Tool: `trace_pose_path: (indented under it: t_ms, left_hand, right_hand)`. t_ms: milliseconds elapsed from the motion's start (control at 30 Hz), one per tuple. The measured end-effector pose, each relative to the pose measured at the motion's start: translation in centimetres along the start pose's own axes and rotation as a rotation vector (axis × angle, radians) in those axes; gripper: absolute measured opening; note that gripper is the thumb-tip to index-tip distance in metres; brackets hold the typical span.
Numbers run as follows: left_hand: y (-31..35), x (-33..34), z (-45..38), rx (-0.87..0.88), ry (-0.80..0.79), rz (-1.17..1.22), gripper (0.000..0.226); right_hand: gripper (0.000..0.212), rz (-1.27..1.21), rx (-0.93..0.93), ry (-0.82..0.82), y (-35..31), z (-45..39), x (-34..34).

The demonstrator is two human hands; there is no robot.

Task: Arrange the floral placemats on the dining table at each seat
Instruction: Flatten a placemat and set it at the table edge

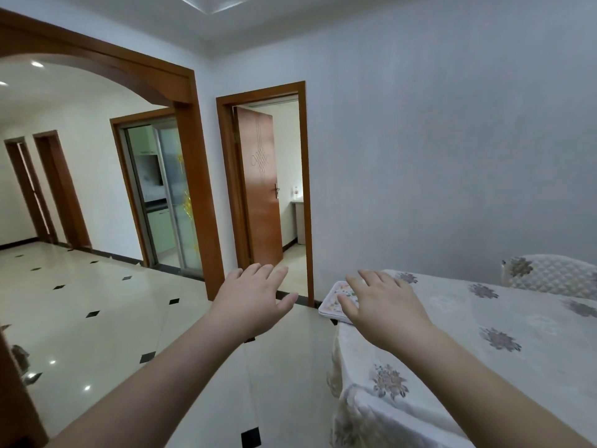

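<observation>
Right now I have both hands stretched forward at the near corner of the dining table [452, 367], which wears a white tablecloth [533, 321] scattered with grey-brown flower motifs. My right hand [384, 308] is palm down with fingers straight and slightly spread, and it covers part of the stack of floral placemats [332, 302]; I cannot tell whether the fingertips touch them or sit just above. That stack lies flat at the table's left edge, its near corner jutting a little past the cloth. My left hand [255, 302] is off the table, over the cream floor tiles [97, 318], palm down, fingers extended and loosely apart, holding nothing. At the far right, a quilted white chair back [555, 274] with a flower emblem rises behind the table. Beyond my hands, a wooden door [258, 189] stands ajar in its frame.
</observation>
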State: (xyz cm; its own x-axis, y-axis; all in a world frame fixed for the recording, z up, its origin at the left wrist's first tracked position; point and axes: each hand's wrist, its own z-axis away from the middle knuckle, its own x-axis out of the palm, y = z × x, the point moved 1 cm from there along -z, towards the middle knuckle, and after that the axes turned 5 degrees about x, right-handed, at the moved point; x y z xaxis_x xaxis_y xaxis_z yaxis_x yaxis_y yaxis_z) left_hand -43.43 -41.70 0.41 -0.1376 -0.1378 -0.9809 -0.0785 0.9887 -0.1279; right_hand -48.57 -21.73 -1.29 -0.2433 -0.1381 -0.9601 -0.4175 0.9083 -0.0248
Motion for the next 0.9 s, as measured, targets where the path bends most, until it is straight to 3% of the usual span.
trace_pose_path:
  t_ms: [433,900]
  left_hand:
    - [-4.6,2.1,-16.0,-0.009,0.066,0.027,0.068]
    - [-19.0,7.2,-29.6,0.088,0.077,0.113,0.065]
  right_hand:
    - [0.054,-0.069,-0.015,-0.037,1.5,-17.3,3.3]
    - [0.057,-0.087,0.041,-0.011,-9.5,-34.2,10.1]
